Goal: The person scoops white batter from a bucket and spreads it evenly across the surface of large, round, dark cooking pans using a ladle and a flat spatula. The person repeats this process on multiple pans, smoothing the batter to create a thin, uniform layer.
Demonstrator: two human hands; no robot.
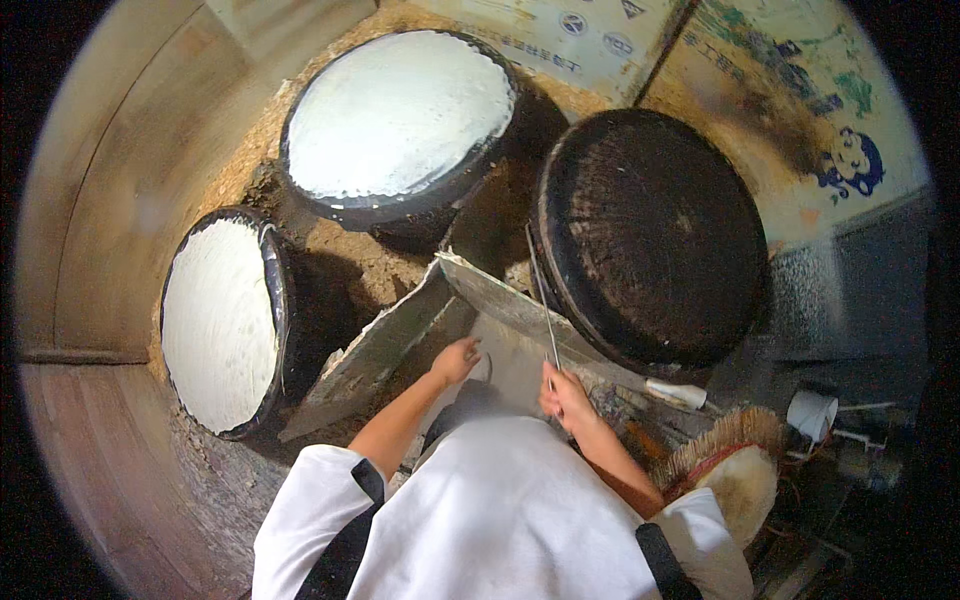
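Observation:
My left hand (pixel 456 361) hovers over the grey board (pixel 382 360) on the left, its fingers loosely bent and nothing visible in them. In my right hand (pixel 566 397) I grip a thin metal rod (pixel 545 300), which points up beside a large round griddle-like plate (pixel 652 240) with a dark, bare surface. A second round plate (pixel 397 112) at the back carries a white, batter-like layer with a ragged edge. On the left, another round plate (pixel 221 322) is also coated white, and its layer looks loose along the right rim.
A second crusted board (pixel 510 292) meets the left one in a V. To the right lie a white-handled tool (pixel 675 392) and a bristle brush (pixel 720 457). A white container (pixel 812 415) stands near thin pipes. Wall panels (pixel 135 202) curve around, some printed.

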